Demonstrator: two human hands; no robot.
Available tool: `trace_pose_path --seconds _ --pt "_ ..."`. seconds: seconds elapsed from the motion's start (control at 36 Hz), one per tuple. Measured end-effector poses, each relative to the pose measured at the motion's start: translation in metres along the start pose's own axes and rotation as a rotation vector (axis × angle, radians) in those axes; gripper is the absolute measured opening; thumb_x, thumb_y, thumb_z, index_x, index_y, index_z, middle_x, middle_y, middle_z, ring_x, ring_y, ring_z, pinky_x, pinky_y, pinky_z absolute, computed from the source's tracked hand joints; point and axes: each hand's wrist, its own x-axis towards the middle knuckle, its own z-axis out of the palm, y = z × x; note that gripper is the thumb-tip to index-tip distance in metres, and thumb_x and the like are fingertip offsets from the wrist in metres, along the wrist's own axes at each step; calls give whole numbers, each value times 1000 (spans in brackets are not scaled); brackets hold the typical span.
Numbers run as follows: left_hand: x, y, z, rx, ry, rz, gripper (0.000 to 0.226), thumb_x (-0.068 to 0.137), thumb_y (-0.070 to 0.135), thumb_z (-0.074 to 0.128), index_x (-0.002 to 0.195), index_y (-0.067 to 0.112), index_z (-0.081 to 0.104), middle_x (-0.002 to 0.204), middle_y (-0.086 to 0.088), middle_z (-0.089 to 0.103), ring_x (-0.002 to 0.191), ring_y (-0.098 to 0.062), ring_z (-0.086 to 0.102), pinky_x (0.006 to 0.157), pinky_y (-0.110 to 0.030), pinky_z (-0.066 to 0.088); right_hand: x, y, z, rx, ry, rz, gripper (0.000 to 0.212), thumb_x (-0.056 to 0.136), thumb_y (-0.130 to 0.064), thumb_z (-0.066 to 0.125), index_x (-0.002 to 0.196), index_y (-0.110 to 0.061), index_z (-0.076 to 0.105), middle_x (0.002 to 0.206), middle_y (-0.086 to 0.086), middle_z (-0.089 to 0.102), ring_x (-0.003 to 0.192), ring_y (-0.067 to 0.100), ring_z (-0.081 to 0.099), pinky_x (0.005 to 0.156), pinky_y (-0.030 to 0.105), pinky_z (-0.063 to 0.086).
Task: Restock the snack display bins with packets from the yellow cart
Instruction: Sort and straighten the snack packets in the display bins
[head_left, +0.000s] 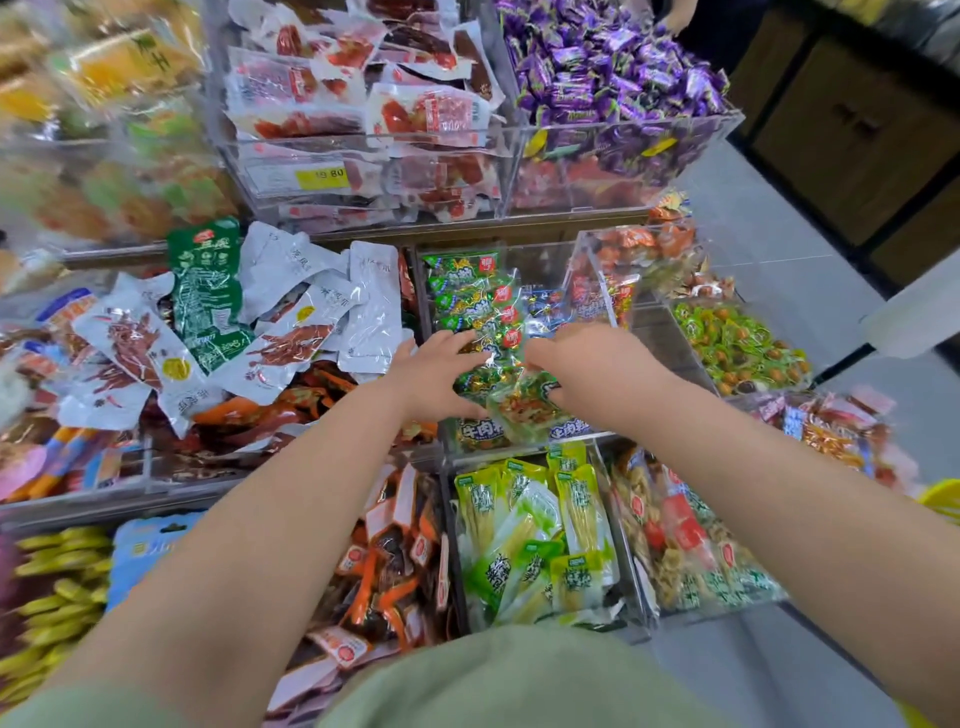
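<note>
My left hand (436, 376) and right hand (597, 371) each grip closed on green packets (491, 358) over the clear bin (644, 332) at twelve o'clock; slick wrappers could slide over its rim into neighbouring bins.

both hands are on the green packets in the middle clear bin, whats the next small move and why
Probably press the green packets down and let go. The left hand and right hand both rest on the heap, which rises above the front wall of the clear bin, and one packet lies tilted at the front edge, so it may slide out if left loose.
</note>
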Motion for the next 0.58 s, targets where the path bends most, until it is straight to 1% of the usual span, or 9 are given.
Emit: trace_pose_path --seconds 0.08,0.14,0.25,0.33,0.39,0.42,0.47,0.53,0.58 --pt "-1 -2 -3 -41 -28 2 83 83 61 59 151 40 17 162 11 -2 148 -14 -6 115 -53 -6 6 -7 2 -29 -34 -45 36 82 0 54 112 -19 50 80 0 53 82 25 54 55 31 38" --pt "-2 -3 -4 -67 -37 7 82 84 57 61 151 39 18 162 11 -2 148 -14 -7 115 -52 -7 10 -16 8 -58 -68 -93 34 81 4 52 109 -15 51 82 1 50 90 27 55 56 32 36" --pt "-3 -4 -4 -131 -24 2 77 83 53 65 148 41 26 162 11 2 148 -12 -5 115 -50 -9 18 -35 25 -69 -66 -196 39 81 5 55 116 -12 55 107 7 55 104 28 52 64 32 35" --pt "-2 -5 -3 -158 4 10 65 83 45 68 141 45 38 161 11 7 148 -13 -1 115 -51 -8 23 -37 36 114 20 -254 44 80 3 58 120 -14 52 125 8 43 97 27 51 63 31 34" --pt "-2 -6 -2 -146 16 6 67 84 44 67 143 44 36 161 11 7 148 -14 0 115 -52 -6 19 -30 45 340 109 -207 59 77 -7 69 128 -20 44 121 5 40 82 20 48 60 30 36" --pt "-3 -6 -1 -146 20 3 69 85 45 66 145 44 32 161 12 7 148 -14 -1 116 -51 -7 15 -26 52 449 146 -134 67 74 -17 75 131 -23 40 118 2 41 80 18 48 60 29 39" --pt "-4 -7 0 -145 28 3 71 86 47 65 147 42 30 161 13 6 148 -13 0 116 -50 -7 2 -15 67 623 171 50 73 70 -36 79 130 -26 39 115 -4 46 89 15 53 69 31 47" --pt "-5 -7 0 -138 24 2 69 87 48 63 147 40 30 161 13 6 148 -12 -1 116 -50 -6 -10 -6 83 580 73 110 69 73 -46 75 130 -27 41 116 -6 57 97 16 57 77 31 48" --pt "-6 -5 -2 -136 12 -1 68 87 48 63 147 39 32 161 13 6 148 -12 -1 117 -50 -6 -17 -1 94 418 -11 34 60 81 -49 65 133 -29 43 121 -3 61 102 20 60 78 32 49"
